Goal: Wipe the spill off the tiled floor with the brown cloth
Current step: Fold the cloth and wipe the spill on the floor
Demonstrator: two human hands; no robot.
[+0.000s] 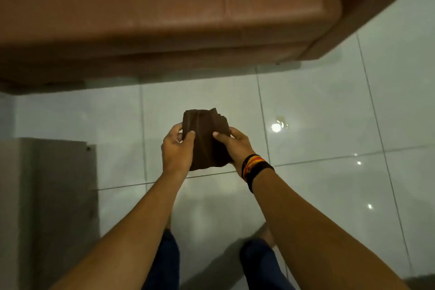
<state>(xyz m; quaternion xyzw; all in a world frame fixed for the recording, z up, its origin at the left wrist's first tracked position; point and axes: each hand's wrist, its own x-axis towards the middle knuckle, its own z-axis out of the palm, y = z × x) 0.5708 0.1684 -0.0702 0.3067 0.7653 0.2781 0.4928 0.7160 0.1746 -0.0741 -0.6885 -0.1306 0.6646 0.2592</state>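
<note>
A folded brown cloth is held up in the air above the pale tiled floor, in the middle of the view. My left hand grips its left edge, thumb on top. My right hand, with striped bands at the wrist, grips the right edge. A small yellowish wet patch, the spill, lies on the floor to the right of the cloth, beside a bright light reflection. The cloth's lower part is hidden behind my hands.
A long brown leather sofa runs across the top, its corner at the upper right. A grey-beige box or cabinet stands at the lower left. My knees in dark blue trousers show at the bottom.
</note>
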